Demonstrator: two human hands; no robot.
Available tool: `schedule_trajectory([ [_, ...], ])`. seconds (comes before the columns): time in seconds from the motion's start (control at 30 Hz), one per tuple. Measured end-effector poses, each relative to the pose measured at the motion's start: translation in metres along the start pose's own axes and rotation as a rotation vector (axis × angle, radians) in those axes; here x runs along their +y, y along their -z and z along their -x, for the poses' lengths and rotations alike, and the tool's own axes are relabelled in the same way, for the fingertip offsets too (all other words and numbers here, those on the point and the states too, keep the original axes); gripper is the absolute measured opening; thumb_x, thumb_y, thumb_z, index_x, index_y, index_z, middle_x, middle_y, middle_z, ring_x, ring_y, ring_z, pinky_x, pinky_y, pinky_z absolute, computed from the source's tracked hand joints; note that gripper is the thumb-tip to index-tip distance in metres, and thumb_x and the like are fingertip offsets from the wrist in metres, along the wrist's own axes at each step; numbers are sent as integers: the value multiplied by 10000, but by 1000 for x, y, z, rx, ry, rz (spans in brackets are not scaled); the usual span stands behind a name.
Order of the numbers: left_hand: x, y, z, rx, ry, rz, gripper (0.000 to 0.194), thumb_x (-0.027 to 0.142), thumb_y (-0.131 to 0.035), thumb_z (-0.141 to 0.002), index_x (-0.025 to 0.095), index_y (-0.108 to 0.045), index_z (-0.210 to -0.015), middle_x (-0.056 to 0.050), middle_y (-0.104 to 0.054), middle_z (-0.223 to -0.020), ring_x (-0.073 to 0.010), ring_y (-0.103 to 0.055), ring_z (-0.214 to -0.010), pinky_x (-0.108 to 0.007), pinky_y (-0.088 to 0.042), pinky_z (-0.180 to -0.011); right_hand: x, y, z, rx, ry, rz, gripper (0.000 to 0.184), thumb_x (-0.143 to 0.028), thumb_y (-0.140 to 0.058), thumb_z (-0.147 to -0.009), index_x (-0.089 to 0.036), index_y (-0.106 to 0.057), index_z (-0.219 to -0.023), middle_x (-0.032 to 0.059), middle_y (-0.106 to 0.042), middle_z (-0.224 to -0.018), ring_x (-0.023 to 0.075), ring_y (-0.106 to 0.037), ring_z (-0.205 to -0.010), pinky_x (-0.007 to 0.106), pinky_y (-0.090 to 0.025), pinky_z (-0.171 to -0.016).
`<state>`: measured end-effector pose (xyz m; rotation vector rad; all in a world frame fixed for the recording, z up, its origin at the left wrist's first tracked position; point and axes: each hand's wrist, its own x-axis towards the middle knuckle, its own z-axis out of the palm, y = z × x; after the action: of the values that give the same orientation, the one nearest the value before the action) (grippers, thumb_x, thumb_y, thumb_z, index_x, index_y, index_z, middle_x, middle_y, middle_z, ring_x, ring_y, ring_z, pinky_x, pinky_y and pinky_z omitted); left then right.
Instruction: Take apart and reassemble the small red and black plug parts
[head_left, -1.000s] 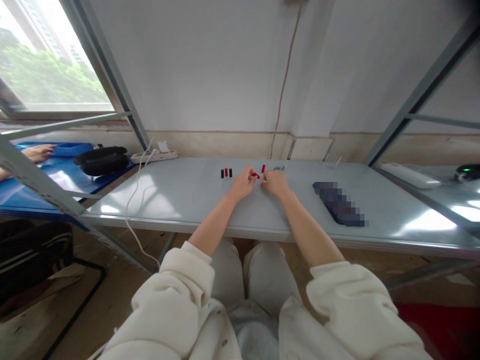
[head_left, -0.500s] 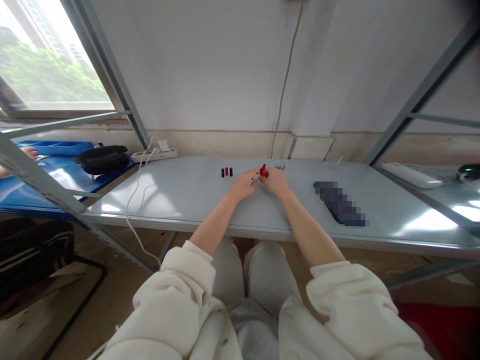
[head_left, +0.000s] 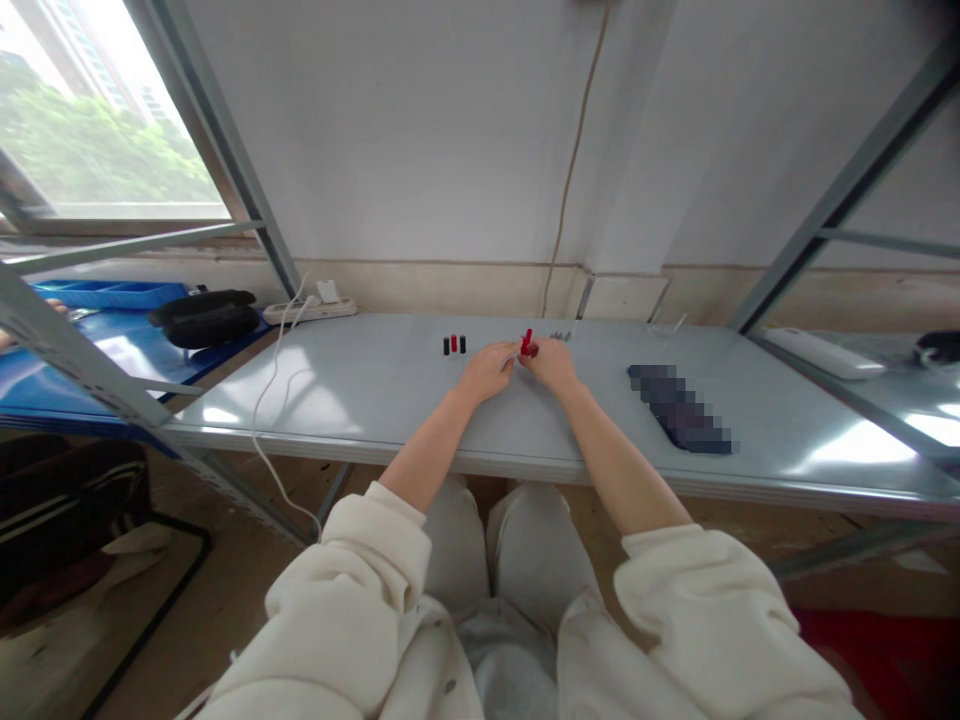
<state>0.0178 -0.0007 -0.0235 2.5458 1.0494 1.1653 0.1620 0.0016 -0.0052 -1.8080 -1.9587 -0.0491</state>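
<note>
Over the middle of the table point(head_left: 390, 390), my two hands meet with fingertips close together. My right hand point(head_left: 553, 364) is closed on a small red piece point(head_left: 527, 341) that sticks up above the fingers. A thin pale, metallic-looking piece point(head_left: 509, 362) shows at the fingers of my left hand point(head_left: 486, 373), which is closed around it. Whether the two pieces touch is too small to tell. To the left stand two small black cylinders point(head_left: 446, 346) with a small red cylinder point(head_left: 454, 343) between them. Several small grey pieces point(head_left: 560, 337) lie just behind my right hand.
A dark, pixelated flat object point(head_left: 679, 410) lies to the right. A power strip point(head_left: 315, 310) with a white cable point(head_left: 262, 400) sits at the back left. Metal frame posts point(head_left: 817, 230) flank the table. At far left, a person's hand point(head_left: 56, 305) is near a blue tray point(head_left: 112, 294).
My hands stay almost in place; the red piece and fingertips have shifted very slightly. The cylinders and the grey pieces stand as before.
</note>
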Motion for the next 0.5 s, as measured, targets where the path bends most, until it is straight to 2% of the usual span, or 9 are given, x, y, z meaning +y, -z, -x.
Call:
schedule_trajectory([
  [0.07,1,0,-1,34,21,9,316,113,-436,-773,161,-595,-1041,-79,-604,-1101,-167,-531,-1045,-328,-387,-946,0,0,1,-59,-1,15,173,-286,-561,-724,-150,-625,-808,90,-652,-846,185,-593,-804,249,-395,-656],
  [0.13,3,2,-3,123,106,47,236,133,-450,-773,163,-625,-928,-73,-634,-999,-155,-571,-916,-311,-429,-868,0,0,1,-114,6,24,155,-276,-576,-710,-156,-625,-795,83,-651,-844,187,-591,-802,246,-390,-643],
  [0.23,3,8,-6,356,300,172,168,188,-470,-782,169,-613,-867,-59,-644,-858,-122,-567,-710,-275,-453,-731,0,-1,0,-151,14,12,140,-276,-593,-703,-161,-622,-778,72,-649,-832,183,-585,-786,243,-383,-628],
  [0.3,2,14,-8,520,389,303,149,235,-473,-789,172,-595,-848,-43,-629,-781,-103,-545,-643,-243,-442,-665,-1,-3,-1,-157,37,-23,140,-282,-597,-709,-161,-619,-775,65,-646,-819,169,-578,-766,238,-379,-626],
  [0.4,-4,24,-10,763,503,549,142,283,-476,-779,166,-556,-773,-8,-571,-665,-75,-507,-559,-202,-406,-569,-8,-8,-3,-148,102,-101,151,-294,-587,-729,-149,-612,-762,61,-640,-786,146,-563,-728,230,-377,-621],
  [0.5,-9,32,-12,981,684,790,115,259,-462,-752,157,-503,-718,36,-490,-563,-50,-434,-444,-182,-347,-480,-20,-13,-7,-149,170,-177,142,-276,-568,-748,-140,-609,-761,56,-634,-764,130,-552,-699,224,-380,-617],
])
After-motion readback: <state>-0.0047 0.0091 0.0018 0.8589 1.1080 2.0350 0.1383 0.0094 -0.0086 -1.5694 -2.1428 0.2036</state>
